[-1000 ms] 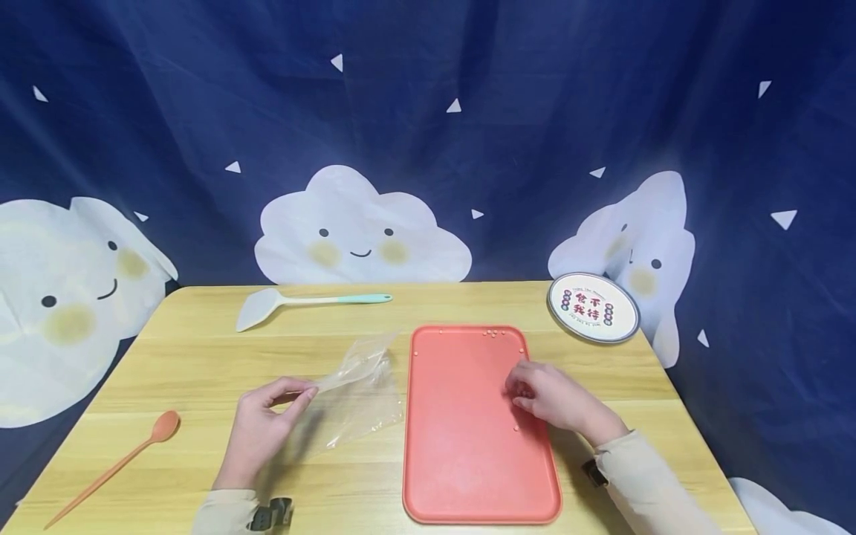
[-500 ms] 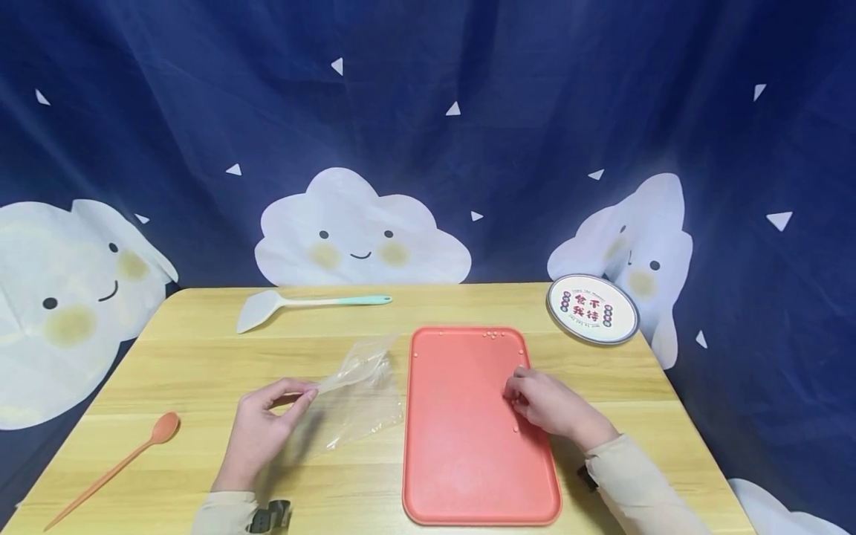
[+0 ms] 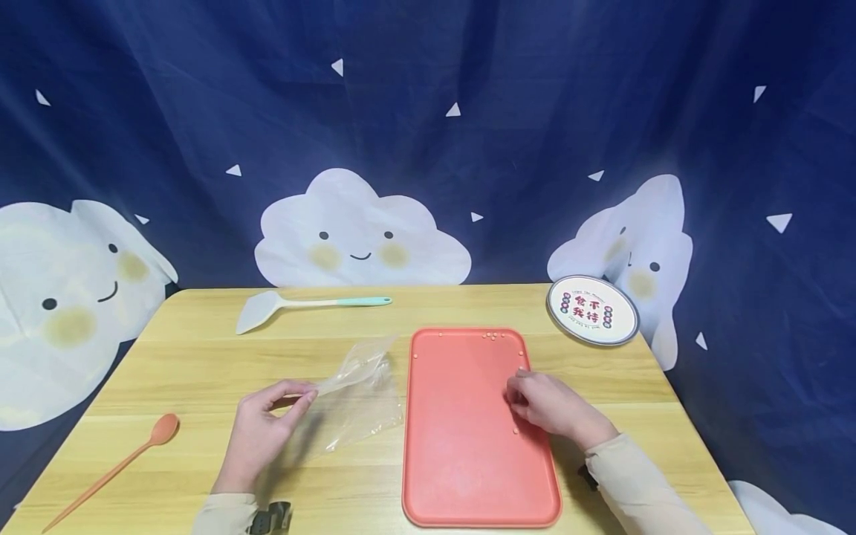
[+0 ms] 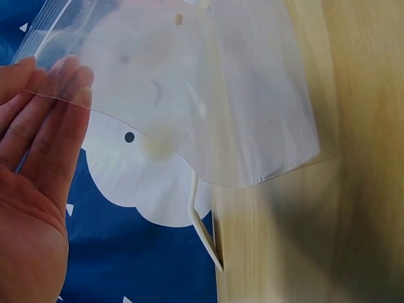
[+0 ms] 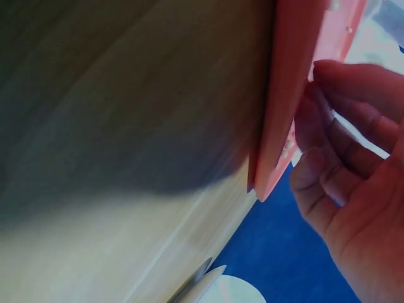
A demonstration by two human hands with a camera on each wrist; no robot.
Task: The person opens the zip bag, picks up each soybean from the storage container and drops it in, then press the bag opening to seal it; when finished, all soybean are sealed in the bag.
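Observation:
My left hand (image 3: 270, 427) pinches the edge of a clear plastic zip bag (image 3: 364, 394) between thumb and fingers. In the left wrist view the bag (image 4: 252, 113) spreads out from the fingertips, with nothing visible inside. A red rectangular tray (image 3: 461, 461) lies right of it. Over the tray's right side my right hand (image 3: 551, 405) has its fingers bent, with the fingertips close to the tray floor. Whether it pinches something I cannot tell. One small pale bead (image 3: 516, 431) lies just in front of that hand; several more beads (image 3: 493, 335) sit along the tray's far edge.
A white spatula with a mint handle (image 3: 314, 302) lies at the back left. An orange spoon (image 3: 127, 464) lies at the left. An oval plate with red characters (image 3: 592, 310) stands at the back right corner, by the blue cloud curtain (image 3: 508, 134).
My right hand has shifted slightly forward and its fingers have drawn closer together at the tray. My left hand and the bag stay in place.

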